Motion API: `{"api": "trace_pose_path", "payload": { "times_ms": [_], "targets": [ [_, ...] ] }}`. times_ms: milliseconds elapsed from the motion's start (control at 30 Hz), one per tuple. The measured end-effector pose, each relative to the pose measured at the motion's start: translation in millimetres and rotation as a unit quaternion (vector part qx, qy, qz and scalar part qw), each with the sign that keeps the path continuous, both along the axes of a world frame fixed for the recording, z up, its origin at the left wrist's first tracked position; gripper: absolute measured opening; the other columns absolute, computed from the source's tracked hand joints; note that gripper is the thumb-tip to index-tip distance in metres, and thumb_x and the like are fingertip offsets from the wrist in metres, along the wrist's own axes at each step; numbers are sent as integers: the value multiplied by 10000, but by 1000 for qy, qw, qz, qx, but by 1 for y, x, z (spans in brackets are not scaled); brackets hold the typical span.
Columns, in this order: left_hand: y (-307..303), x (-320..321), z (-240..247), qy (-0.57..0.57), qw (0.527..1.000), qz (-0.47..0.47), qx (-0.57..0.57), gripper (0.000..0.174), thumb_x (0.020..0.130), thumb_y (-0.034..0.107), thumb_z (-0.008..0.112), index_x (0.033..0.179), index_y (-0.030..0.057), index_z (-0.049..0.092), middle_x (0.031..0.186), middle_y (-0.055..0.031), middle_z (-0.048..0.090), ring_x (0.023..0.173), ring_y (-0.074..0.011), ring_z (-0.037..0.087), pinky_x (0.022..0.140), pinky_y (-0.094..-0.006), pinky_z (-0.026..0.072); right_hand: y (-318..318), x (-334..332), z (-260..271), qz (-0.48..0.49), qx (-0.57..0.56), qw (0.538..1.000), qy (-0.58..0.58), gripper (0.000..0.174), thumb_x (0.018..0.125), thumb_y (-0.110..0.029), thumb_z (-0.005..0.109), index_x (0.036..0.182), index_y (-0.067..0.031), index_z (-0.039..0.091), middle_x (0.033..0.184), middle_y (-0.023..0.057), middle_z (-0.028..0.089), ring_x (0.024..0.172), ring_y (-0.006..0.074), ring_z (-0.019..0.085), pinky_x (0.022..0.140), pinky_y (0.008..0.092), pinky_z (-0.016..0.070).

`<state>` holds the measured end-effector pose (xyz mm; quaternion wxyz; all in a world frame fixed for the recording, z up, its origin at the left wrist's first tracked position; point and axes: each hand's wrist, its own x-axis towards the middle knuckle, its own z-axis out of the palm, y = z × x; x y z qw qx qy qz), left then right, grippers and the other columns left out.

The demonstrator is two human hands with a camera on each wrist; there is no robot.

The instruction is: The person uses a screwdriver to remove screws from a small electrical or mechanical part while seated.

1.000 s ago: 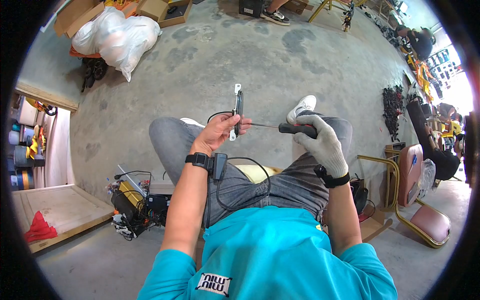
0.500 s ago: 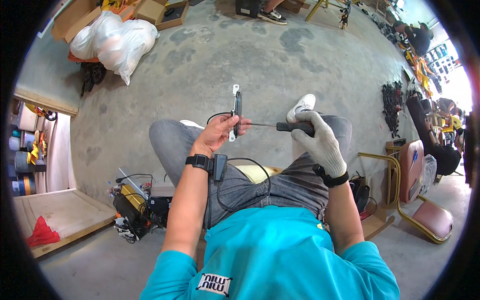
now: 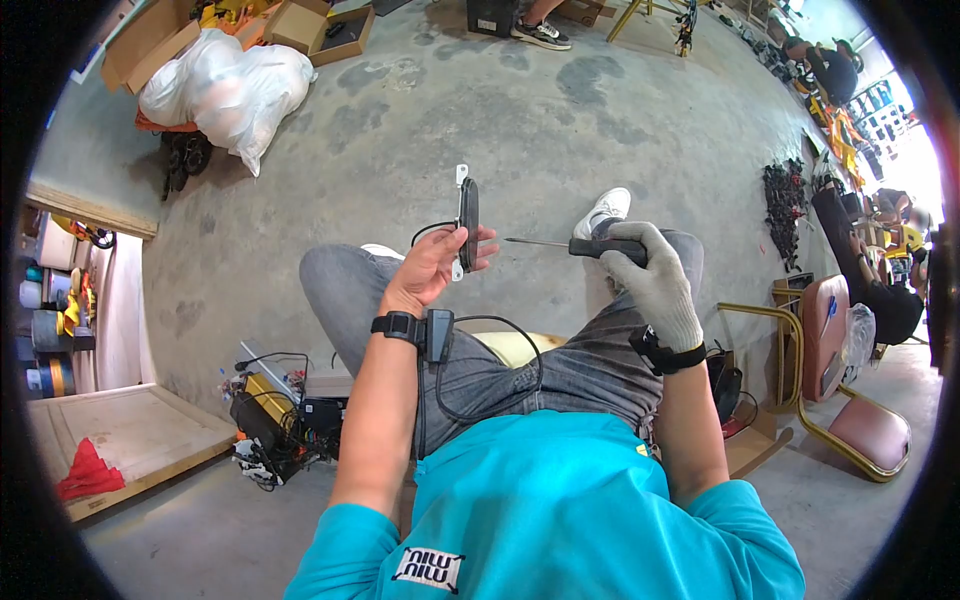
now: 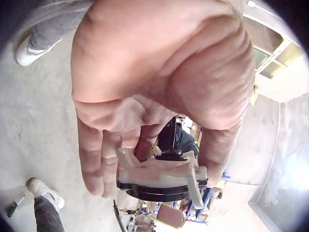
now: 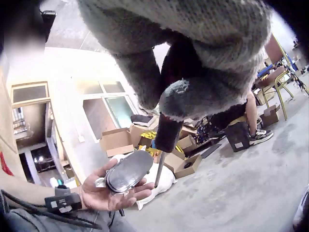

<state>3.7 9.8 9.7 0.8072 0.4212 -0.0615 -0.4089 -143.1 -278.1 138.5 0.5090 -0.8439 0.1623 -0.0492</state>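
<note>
My bare left hand [image 3: 428, 268] holds a flat oval part [image 3: 471, 222] upright between thumb and fingers. It has a smooth dark face [image 5: 129, 171] and a white bracket [image 4: 161, 174] behind, with tabs at both ends. A black cable runs from its back. In a knitted grey glove, my right hand [image 3: 655, 285] grips a screwdriver [image 3: 592, 247] by its dark handle. The metal shaft [image 5: 160, 169] points left toward the oval part, its tip a short gap from my left fingertips in the head view.
A folding chair [image 3: 865, 440] lies at right. A heap of cables and boxes [image 3: 275, 415] sits by my left side, near a wooden panel [image 3: 170, 420]. White bags [image 3: 235, 90] and cardboard boxes [image 3: 345, 35] stand at the far left. Another person's shoe [image 3: 541, 34] shows ahead.
The screwdriver has drawn back to the right, its tip now apart from the oval part. My left hand has shifted the part slightly left and turned its dark face more into view.
</note>
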Motion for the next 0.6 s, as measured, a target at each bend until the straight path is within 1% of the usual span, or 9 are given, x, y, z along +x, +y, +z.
{"api": "trace_pose_path", "payload": {
  "times_ms": [33, 133, 267, 300, 333, 367, 433, 500, 600],
  "targets": [
    [0, 0, 0, 0, 1000, 0, 0, 433, 991, 301, 667, 1257, -39, 633, 1353, -231, 607, 1240, -383, 615, 1022, -455, 527, -1, -1, 2, 0, 0, 1000, 0, 375, 858, -162, 752, 1187, -18, 644, 966, 78, 688, 907, 156, 649, 838, 303, 508],
    [1, -1, 5, -6, 1000, 0, -5, 484, 993, 357, 655, 1282, -29, 620, 1297, -213, 643, 1217, -347, 635, 985, -432, 542, -5, -4, 9, -42, 93, 994, 28, 350, 870, -141, 725, 1176, 11, 649, 944, 40, 656, 871, 115, 603, 809, 266, 493],
    [1, -2, 10, -8, 1000, -10, 20, 578, 996, 452, 621, 1330, -18, 585, 1215, -181, 683, 1117, -270, 679, 878, -388, 568, -8, -9, 15, -41, 146, 988, 9, 346, 868, -135, 713, 1176, 11, 651, 947, 32, 656, 872, 118, 602, 816, 264, 489],
    [2, -2, 9, -11, 999, -15, 28, 613, 996, 484, 609, 1344, -19, 572, 1195, -171, 691, 1072, -248, 695, 830, -368, 578, -5, -9, 22, -40, 153, 987, 10, 327, 867, -106, 687, 1168, 14, 643, 902, 34, 640, 795, 103, 582, 736, 247, 474],
    [3, -3, 9, -11, 999, -14, 30, 613, 996, 484, 609, 1344, -19, 572, 1195, -171, 691, 1072, -248, 695, 830, -368, 578, -3, -10, 26, -39, 160, 986, 13, 310, 865, -77, 660, 1159, 17, 636, 858, 35, 624, 717, 89, 562, 655, 230, 459],
    [3, -3, 9, -8, 999, -15, 30, 624, 993, 490, 610, 1348, -22, 570, 1190, -174, 689, 1026, -240, 704, 790, -359, 586, -3, -10, 27, -38, 161, 986, 11, 310, 865, -77, 660, 1159, 17, 636, 858, 35, 624, 717, 89, 562, 655, 230, 459],
    [2, -3, 10, -7, 999, -17, 31, 635, 991, 496, 612, 1351, -26, 567, 1186, -178, 687, 981, -233, 713, 750, -349, 595, -4, -12, 28, -26, 155, 987, 30, 325, 861, -105, 690, 1160, 17, 650, 957, 27, 640, 840, 97, 578, 779, 255, 474],
    [1, -4, 10, 1, 1000, -3, 14, 667, 983, 506, 620, 1353, -45, 560, 1167, -193, 683, 929, -228, 723, 694, -322, 601, -2, -11, 27, -17, 164, 986, 22, 321, 858, -98, 690, 1156, 17, 651, 948, 22, 634, 820, 93, 571, 752, 251, 471],
    [1, -2, 8, 20, 1000, -10, 4, 675, 981, 499, 626, 1343, -67, 556, 1152, -202, 679, 919, -228, 724, 690, -313, 606, -2, -12, 24, -5, 186, 982, 16, 321, 851, -87, 693, 1153, 14, 654, 933, 14, 624, 788, 87, 562, 710, 246, 467]
  ]
}}
